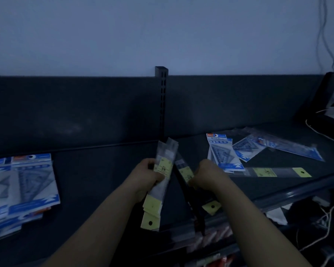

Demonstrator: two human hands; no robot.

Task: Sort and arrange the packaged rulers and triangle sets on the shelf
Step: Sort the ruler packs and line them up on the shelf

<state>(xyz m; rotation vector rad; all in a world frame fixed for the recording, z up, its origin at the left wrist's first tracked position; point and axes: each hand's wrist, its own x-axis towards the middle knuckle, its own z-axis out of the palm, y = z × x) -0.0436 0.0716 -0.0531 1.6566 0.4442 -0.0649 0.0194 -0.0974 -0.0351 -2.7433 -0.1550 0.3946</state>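
Dim view down onto a dark metal shelf [96,170]. At the lower left, a stack of blue-and-white carded triangle sets [33,182] lies flat. At centre, the left hand [148,176] is curled round a bundle of clear-sleeved rulers with yellow labels [163,166], held nearly upright in the frame with the yellow hang tabs pointing down. Just beside it, the right hand [206,174] is closed on a single matching ruler pack [185,171], slanting to the lower right. Further right lie scattered blue triangle sets [223,153]. Below them, a loose packaged ruler [278,172] lies flat, its long axis left to right and its tab pointing away. The right hand is nearer to it.
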